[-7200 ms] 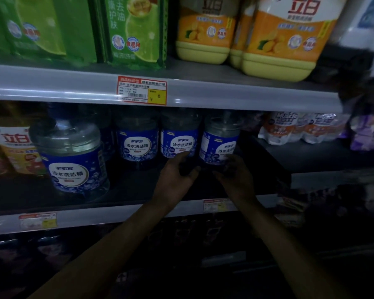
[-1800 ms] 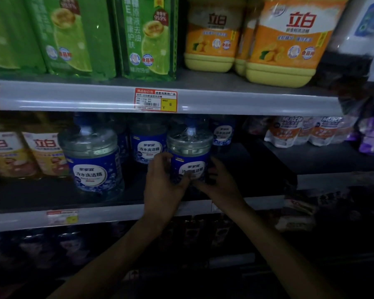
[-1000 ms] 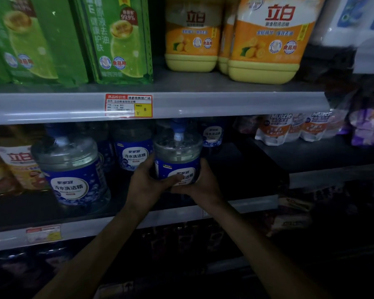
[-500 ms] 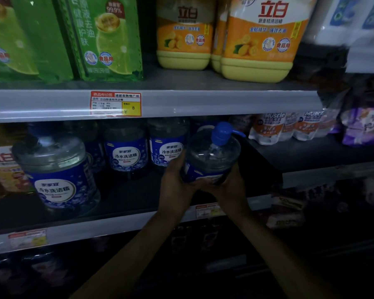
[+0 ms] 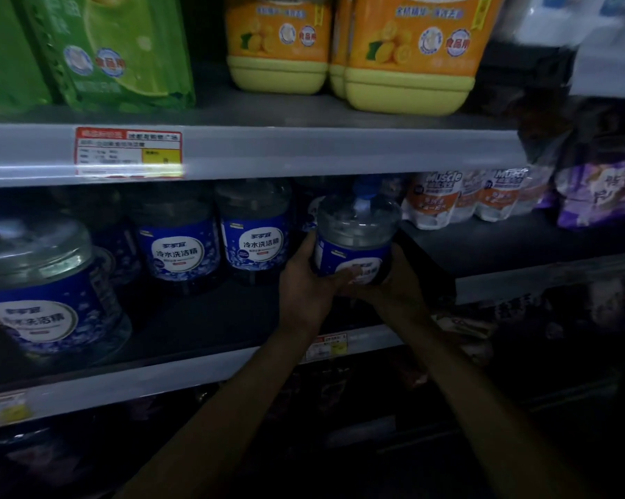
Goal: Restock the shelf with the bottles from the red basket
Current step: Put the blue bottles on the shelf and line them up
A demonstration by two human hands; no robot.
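Both hands on one clear round plastic bottle with a blue label and blue cap (image 5: pixel 356 243), at the right end of the back row on the dark middle shelf (image 5: pixel 195 369). Left hand (image 5: pixel 303 282) wraps its left flank and right hand (image 5: pixel 399 282) its right flank, fingers curled round the lower body, left thumb across the label front.

Two-sided grip makes sense: the body is squat and wide, probably awkward to steer one-handed. The low hold leaves the cap free to pass under the grey upper shelf lip (image 5: pixel 303 153). The slot is just beside the row of matching blue-label bottles (image 5: pixel 255 239), so it extends that row, label forward. Base is hidden by the hands, so can't tell if it's seated or just off the shelf. Red basket not in view.

Delta vs half a second back: the bottle was tipped, cap leaning out toward the camera. Now it's near upright, cap tucked under the lip, label roughly square to the front. Grip unchanged on both hands. A second back it was further left, in front of the row.
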